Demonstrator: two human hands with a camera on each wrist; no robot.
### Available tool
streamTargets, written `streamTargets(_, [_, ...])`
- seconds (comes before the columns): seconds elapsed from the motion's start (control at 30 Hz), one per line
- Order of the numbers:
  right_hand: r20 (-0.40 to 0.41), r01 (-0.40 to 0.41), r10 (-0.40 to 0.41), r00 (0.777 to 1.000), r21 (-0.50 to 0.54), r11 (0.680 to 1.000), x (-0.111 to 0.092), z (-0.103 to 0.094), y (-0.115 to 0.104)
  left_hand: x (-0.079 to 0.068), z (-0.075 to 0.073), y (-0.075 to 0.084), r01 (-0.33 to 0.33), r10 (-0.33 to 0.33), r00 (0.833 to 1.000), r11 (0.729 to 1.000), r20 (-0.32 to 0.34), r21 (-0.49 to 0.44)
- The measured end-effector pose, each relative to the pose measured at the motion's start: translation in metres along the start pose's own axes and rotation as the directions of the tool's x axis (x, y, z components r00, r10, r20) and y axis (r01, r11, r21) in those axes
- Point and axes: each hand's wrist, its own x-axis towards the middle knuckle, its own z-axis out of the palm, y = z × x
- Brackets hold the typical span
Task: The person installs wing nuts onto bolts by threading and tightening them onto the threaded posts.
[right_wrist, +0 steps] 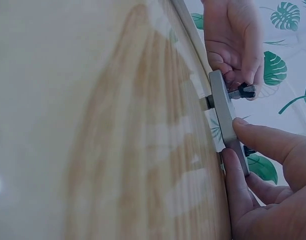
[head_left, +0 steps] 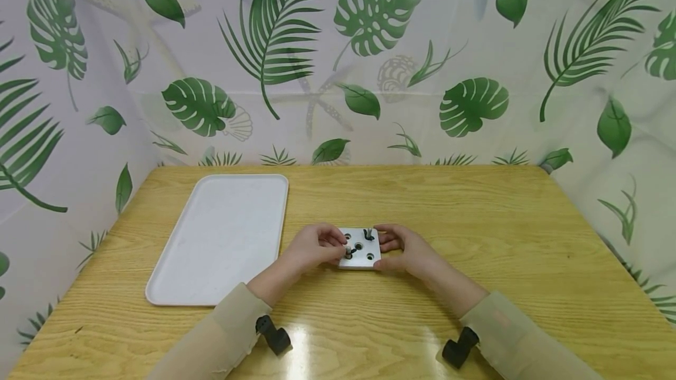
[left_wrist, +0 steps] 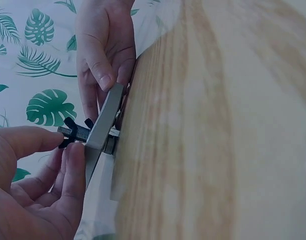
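A square silvery metal plate (head_left: 361, 261) with several round holes lies between the hands, raised a little above the table. My left hand (head_left: 315, 246) is at its left side, pinching a black wing nut (left_wrist: 70, 127) on a threaded bolt that stands up through the front-left hole. Beneath the plate the bolt's head shows in both wrist views. With thumb and fingers, my right hand (head_left: 409, 251) grips the plate's right edge. Another bolt with a black wing nut (head_left: 368, 235) stands in the far-right hole.
To the left, a white rectangular tray (head_left: 222, 233) lies on the wooden table (head_left: 475, 210). Leaf-patterned cloth (head_left: 401, 116) hangs behind the table and along both sides. Each sleeve carries a black wrist device (head_left: 274, 336).
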Motion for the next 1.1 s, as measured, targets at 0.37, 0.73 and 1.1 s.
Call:
streamTargets(0.37, [-0.002, -0.002, 0.002, 1.000, -0.010, 1.000, -0.0004, -0.0006, -0.0005, -0.0003, 0.0035, 0.0007, 0.037, -0.038, 0.999, 0.999, -0.025, -0.004])
streamTargets(0.73, [-0.008, -0.011, 0.011, 1.000, -0.035, 0.999, 0.0005, 0.0001, 0.0007, 0.0007, 0.0038, -0.0004, -0.001, 0.001, 0.999, 1.000, 0.036, -0.008])
streamTargets(1.1, [-0.005, -0.001, 0.001, 1.000, -0.035, 0.999, -0.0003, 0.0006, 0.0002, -0.0001, 0.0016, -0.0003, -0.008, 0.008, 1.000, 0.999, 0.004, 0.034])
